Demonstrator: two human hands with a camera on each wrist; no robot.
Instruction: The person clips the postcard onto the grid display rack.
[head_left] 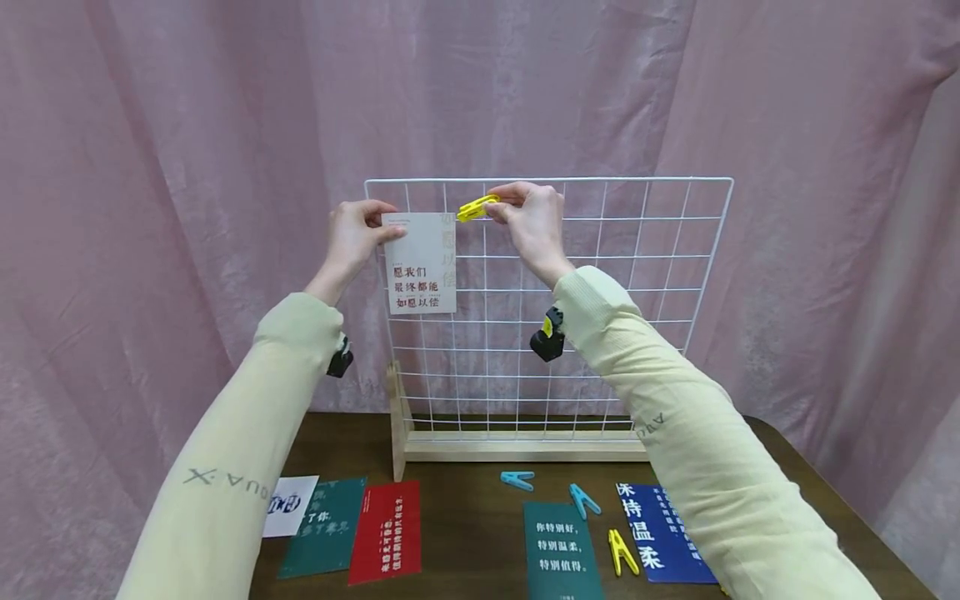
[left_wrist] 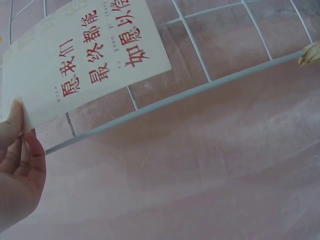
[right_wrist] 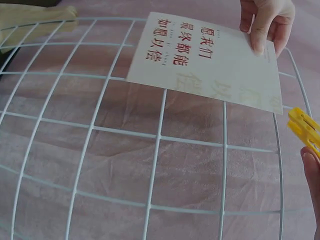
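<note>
My left hand pinches a white card with red and gold characters by its upper left edge, thumb in front. The card overlaps the upper left of a white wire grid panel in the head view. To the card's right, my right hand pinches a yellow clothespin between thumb and fingers. The clothespin points left, close to the card's upper right corner. In the right wrist view, the clothespin is just off that corner, with the card before the wires.
The grid stands in a wooden base on a dark brown table. In front lie a red card, two green cards, a blue card, a white card, two blue clothespins and a yellow one. A pink curtain hangs behind.
</note>
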